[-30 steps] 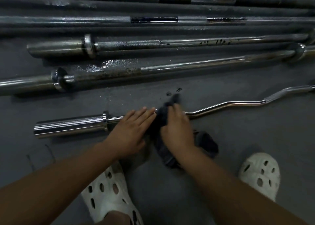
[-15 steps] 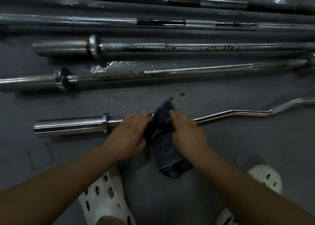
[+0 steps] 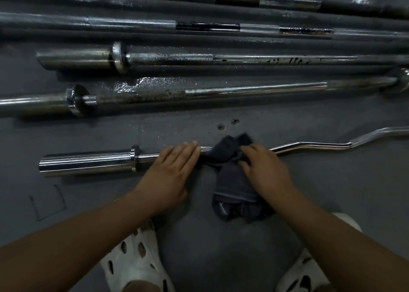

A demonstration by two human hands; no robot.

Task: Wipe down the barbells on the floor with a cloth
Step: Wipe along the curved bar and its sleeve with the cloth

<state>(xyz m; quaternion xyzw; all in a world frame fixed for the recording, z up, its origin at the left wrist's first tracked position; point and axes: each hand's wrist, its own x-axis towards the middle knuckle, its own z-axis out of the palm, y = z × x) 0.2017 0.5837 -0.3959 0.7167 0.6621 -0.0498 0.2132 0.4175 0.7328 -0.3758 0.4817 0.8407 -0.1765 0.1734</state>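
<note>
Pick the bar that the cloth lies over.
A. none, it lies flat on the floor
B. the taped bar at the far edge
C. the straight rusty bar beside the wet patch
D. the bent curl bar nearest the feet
D: the dark cloth is draped over the shaft of the bent curl bar, where the right hand grips it, and the left hand lies flat on the same bar beside it.

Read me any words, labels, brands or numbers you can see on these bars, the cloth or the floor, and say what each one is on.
No text here can be read.
Dark marks on the third bar from the top: may be writing or worn plating, too blurred to read.
White mark on the cloth: too small to tell.
</note>
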